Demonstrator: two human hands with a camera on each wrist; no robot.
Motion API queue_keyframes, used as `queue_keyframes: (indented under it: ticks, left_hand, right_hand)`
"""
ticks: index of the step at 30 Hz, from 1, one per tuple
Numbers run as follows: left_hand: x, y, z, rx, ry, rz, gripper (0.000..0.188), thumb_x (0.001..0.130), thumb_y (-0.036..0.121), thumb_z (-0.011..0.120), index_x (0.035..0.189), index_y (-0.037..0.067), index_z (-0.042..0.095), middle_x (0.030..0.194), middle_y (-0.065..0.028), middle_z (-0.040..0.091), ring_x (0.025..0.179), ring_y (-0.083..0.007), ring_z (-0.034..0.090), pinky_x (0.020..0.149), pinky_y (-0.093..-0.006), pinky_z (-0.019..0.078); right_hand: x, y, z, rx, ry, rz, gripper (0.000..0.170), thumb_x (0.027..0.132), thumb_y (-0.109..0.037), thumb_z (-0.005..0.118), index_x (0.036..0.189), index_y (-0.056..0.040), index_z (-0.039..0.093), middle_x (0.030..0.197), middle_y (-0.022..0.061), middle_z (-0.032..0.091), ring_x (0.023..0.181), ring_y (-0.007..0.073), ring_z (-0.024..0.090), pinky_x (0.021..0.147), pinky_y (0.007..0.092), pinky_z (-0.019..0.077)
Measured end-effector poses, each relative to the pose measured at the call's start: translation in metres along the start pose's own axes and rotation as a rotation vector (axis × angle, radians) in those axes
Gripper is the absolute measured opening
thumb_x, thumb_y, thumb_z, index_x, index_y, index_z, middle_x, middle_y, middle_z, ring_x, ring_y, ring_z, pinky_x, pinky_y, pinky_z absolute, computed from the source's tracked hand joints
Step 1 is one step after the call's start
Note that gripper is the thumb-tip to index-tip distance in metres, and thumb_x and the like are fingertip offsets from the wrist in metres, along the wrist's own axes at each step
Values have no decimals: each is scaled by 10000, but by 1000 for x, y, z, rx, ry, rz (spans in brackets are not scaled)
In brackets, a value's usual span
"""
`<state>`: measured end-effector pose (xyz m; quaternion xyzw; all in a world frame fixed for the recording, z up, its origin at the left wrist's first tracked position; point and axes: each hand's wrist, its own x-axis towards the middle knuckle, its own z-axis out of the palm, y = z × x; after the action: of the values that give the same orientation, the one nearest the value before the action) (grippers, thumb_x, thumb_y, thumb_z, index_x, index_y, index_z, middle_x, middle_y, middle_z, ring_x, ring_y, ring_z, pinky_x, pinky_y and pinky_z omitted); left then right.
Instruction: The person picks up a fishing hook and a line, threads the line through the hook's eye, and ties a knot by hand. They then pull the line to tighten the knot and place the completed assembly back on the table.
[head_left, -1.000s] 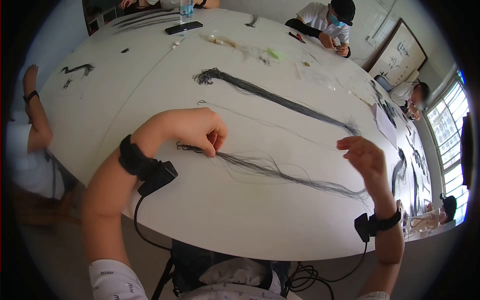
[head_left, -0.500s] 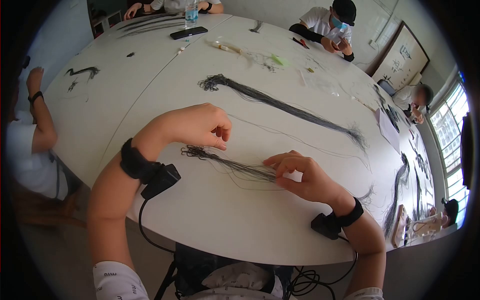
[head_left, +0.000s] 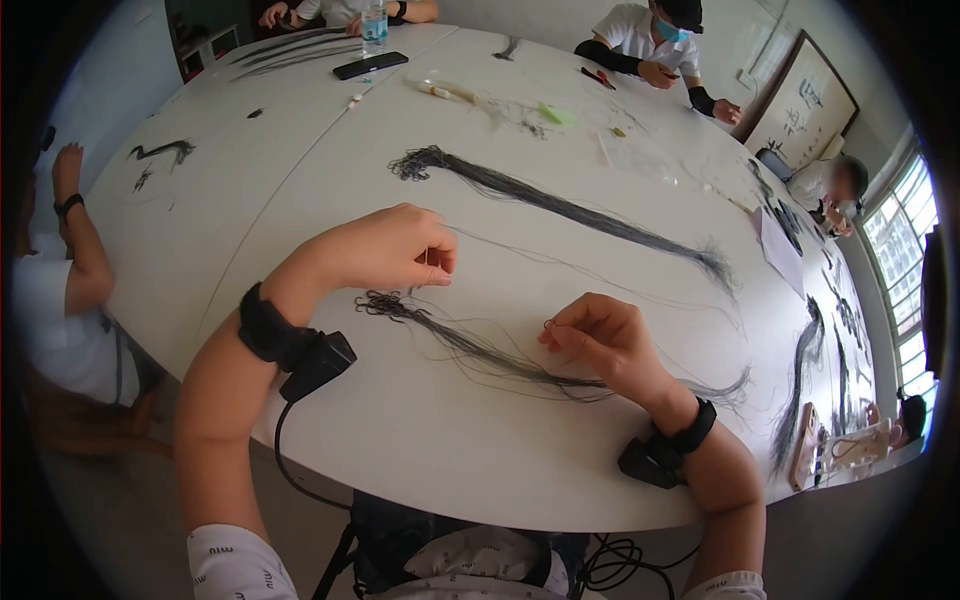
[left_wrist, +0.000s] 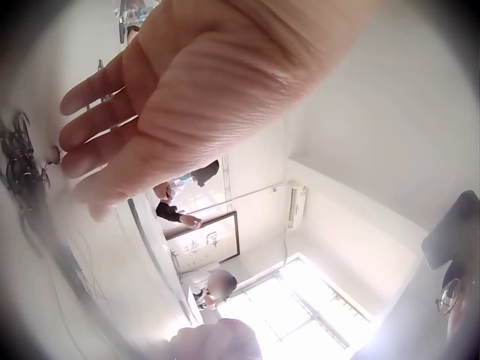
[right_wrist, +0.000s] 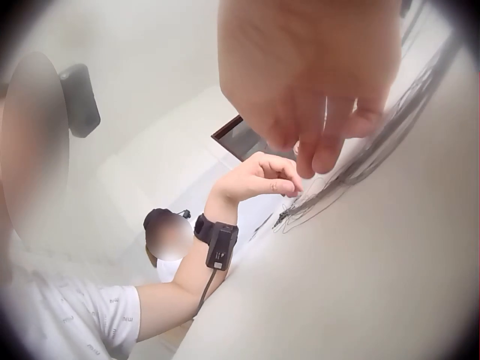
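A bundle of dark fishhooks on long thin lines lies on the table in front of me. Just above its hook end hovers my left hand, fingers loosely bent; in the left wrist view a small dark hook shows close by its fingertips. My right hand, over the middle of the lines, pinches a small fishhook between thumb and fingers. Seen from the right wrist, the bundle passes behind the right hand, and its fingertips point toward the left hand.
A thicker bundle of hooks and lines lies farther back. One loose line runs between the bundles. Beyond are a phone, a water bottle and red-handled pliers. Other people sit around the table.
My right hand has come in from the far right to the bundle and now holds a hook at its fingertips. The left hand has lifted off the bundle's hook end.
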<state>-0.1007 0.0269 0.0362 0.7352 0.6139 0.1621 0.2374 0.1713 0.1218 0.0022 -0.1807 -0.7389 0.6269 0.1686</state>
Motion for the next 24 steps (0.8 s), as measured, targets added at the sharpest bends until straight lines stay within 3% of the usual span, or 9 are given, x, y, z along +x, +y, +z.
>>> queue_keyframes:
  ticks: [2,5,9,10,12,13,15,18,24]
  left_hand:
    - [3,5,12,-16,63,75,183,790,167,681,868,7,640,777,-104,600,695,-205,568,635,-314,463]
    - [5,19,34,34,104,334,269,767,174,711,972,16,642,782,-101,589,708,-224,563,665,-316,460]
    - [2,46,31,-168,-196,197,298,763,170,717,997,5,633,820,-107,619,718,-213,585,663,-307,477]
    - [3,45,33,-167,-201,198,298,763,170,717,997,5,633,820,-107,619,718,-213,585,663,-307,477]
    - [6,43,41,-213,-21,152,296,779,162,714,1014,3,628,855,-110,626,727,-198,602,661,-294,496]
    - [7,44,44,-212,-26,153,296,779,162,714,1014,3,628,855,-110,626,727,-198,602,661,-294,496]
    - [11,48,50,-363,215,142,270,804,148,700,1020,5,625,878,-115,625,732,-185,614,651,-286,507]
    - [15,51,61,-358,339,224,270,816,146,694,1035,6,621,891,-111,622,712,-178,617,631,-282,508]
    - [16,51,69,-140,400,316,175,789,74,692,951,30,643,847,-95,597,672,-183,608,582,-271,503]
  right_hand:
    - [1,4,-1,-9,61,-31,100,864,-76,604,873,22,619,783,48,644,751,108,595,689,240,472]
    - [0,5,-2,13,107,-49,87,862,-66,602,871,21,611,782,54,637,725,105,595,665,239,475]
    - [-1,1,0,-9,162,-8,93,865,-65,598,870,27,607,768,47,622,681,94,580,641,230,479]
    - [0,2,0,-11,179,-5,99,867,-69,598,872,29,609,762,41,618,670,90,574,633,229,481]
    - [1,3,0,-36,199,-18,91,860,-69,608,872,21,616,749,35,615,664,85,565,623,230,475]
    - [1,3,0,-64,215,-32,83,853,-69,617,872,12,624,737,28,612,658,81,555,613,231,469]
    - [2,6,0,-182,216,-73,75,843,-69,628,871,1,629,720,30,609,643,79,546,598,230,460]
    - [1,5,2,-334,205,-128,71,825,-67,644,872,-15,636,682,34,597,601,79,522,562,234,441]
    - [-1,-2,7,-435,177,-173,66,823,-47,640,871,-3,628,629,65,577,532,93,491,510,250,426]
